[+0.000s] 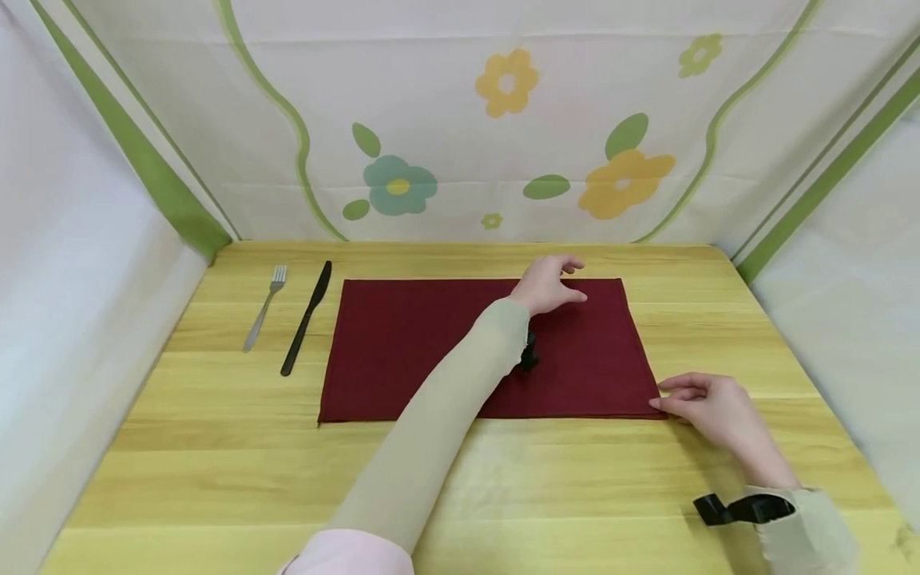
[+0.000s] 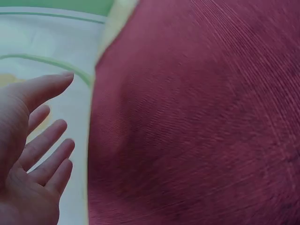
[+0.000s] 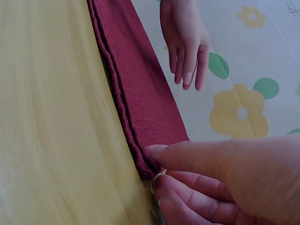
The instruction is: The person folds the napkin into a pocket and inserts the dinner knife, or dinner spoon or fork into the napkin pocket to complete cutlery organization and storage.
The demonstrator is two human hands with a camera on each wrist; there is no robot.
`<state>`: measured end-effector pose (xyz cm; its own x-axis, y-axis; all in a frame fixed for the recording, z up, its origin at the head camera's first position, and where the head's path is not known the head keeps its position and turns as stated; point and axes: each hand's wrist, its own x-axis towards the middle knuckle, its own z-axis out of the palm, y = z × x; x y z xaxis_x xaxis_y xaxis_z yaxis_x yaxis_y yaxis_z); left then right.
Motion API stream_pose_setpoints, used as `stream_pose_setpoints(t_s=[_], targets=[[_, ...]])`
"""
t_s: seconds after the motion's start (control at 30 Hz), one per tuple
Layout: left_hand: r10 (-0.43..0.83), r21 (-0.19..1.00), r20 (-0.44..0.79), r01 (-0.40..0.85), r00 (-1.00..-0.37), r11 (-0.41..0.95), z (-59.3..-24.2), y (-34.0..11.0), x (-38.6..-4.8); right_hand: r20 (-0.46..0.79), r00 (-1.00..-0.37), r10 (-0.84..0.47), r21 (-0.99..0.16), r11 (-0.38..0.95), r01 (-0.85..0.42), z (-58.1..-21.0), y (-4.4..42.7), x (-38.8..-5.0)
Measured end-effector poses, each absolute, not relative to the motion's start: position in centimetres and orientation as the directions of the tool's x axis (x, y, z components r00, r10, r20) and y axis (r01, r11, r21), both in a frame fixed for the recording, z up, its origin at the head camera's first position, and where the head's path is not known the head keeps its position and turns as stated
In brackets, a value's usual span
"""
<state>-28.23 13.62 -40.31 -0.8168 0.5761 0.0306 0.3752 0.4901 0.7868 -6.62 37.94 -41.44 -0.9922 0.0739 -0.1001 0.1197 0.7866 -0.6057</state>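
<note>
- My right hand point(image 1: 707, 407) grips narrowly: thumb on top and fingers curled, I pinch the near right corner of the cloth point(image 1: 388, 343).
- My left hand point(image 1: 542, 285) is wide, thumb well apart from the fingers; I hold it above the far edge of the cloth, right of its middle, fingertips not touching it.
- The cloth is dark red and lies flat, its long sides running left to right; layers show along its near edge, by my right thumb.
- My left sleeve point(image 1: 453, 407) crosses over the cloth from its near edge; my right sleeve point(image 1: 808, 531) is nearer me than its right corner.
- Just left of the cloth lies a black knife point(image 1: 307, 318), slanting.
- Farther left of the cloth lies a fork point(image 1: 265, 307), tines pointing away from me.
- Under the cloth is the table point(image 1: 216, 471).
- Beyond the cloth's far edge stands a flowered backdrop point(image 1: 446, 96).
</note>
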Motion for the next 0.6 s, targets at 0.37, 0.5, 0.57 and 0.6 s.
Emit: stream_pose_setpoints(t_s=[0.37, 0.5, 0.57, 0.6], targets=[[0.581, 0.649, -0.047, 0.418, -0.813, 0.636, -41.6, 14.4, -28.0, -0.123, -0.987, 0.104, -0.650, 0.743, 0.159, -41.7, 37.6, -6.4], [0.584, 0.598, -0.047, 0.446, -0.810, 0.666, -41.6, 14.6, -27.9, -0.130, -0.986, 0.105, -0.653, 0.739, 0.165, -41.7, 37.7, -6.4], [0.580, 0.572, -0.038, 0.458, -0.814, 0.681, -41.4, 14.8, -27.7, -0.130, -0.986, 0.107, -0.650, 0.741, 0.166, -41.7, 37.8, -6.4], [0.577, 0.563, -0.031, 0.462, -0.816, 0.685, -41.4, 14.9, -27.6, -0.131, -0.985, 0.108, -0.652, 0.739, 0.168, -41.7, 37.8, -6.4]])
